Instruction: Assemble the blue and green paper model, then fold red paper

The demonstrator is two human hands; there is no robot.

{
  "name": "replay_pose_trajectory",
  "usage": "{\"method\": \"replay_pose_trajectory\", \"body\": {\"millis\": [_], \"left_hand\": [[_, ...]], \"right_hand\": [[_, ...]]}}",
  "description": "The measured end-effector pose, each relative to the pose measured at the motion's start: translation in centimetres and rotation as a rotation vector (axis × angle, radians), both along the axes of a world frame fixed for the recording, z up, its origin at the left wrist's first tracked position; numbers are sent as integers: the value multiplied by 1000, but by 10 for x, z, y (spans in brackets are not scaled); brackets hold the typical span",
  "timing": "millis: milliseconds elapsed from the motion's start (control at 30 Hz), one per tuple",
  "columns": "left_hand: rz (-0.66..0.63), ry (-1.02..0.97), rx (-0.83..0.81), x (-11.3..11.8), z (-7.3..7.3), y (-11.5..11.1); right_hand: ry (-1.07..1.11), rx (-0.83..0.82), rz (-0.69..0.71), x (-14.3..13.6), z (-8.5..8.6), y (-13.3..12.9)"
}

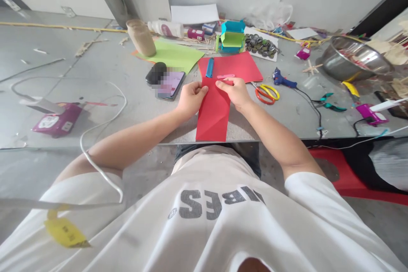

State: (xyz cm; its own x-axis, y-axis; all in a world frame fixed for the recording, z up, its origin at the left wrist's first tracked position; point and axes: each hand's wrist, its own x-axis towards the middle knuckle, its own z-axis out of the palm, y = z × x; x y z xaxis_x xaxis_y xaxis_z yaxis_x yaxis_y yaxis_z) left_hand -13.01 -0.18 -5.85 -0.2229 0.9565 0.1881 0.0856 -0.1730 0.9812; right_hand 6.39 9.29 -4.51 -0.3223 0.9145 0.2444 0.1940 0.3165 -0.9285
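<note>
A long strip of red paper [213,114] lies at the table's front edge, its near end reaching just over it. My left hand [192,97] pinches the strip's left edge, thumb on top. On the opposite edge, my right hand [235,92] presses thumb and fingers against the same strip. Just beyond them is a larger red sheet [245,66]. A blue utility knife [209,68] and a small pink stick-like piece [225,76] rest near the strip's far end. Scissors [267,94] with orange and yellow handles are right of my right hand.
Left of my hands are a phone [170,85] and a black mouse [156,73]. A green sheet [178,53], a tumbler [141,38] and a folded blue-green paper box [232,37] stand behind. Rightward lie a glue gun [283,78], pliers [331,103] and a metal bowl [353,59].
</note>
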Motion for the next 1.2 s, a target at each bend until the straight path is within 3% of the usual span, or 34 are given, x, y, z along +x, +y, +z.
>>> {"method": "replay_pose_trajectory", "body": {"millis": [133,467,800,1200], "left_hand": [[-26,2,45,0,-1,-2],[83,30,81,-3,1,-1],[185,67,126,-10,-1,3],[253,60,147,-14,-4,7]], "right_hand": [[-29,34,15,0,-3,2],[-39,70,50,-3,-3,-3],[168,-9,129,-9,-5,-6],[17,154,111,-7,-6,-3]]}}
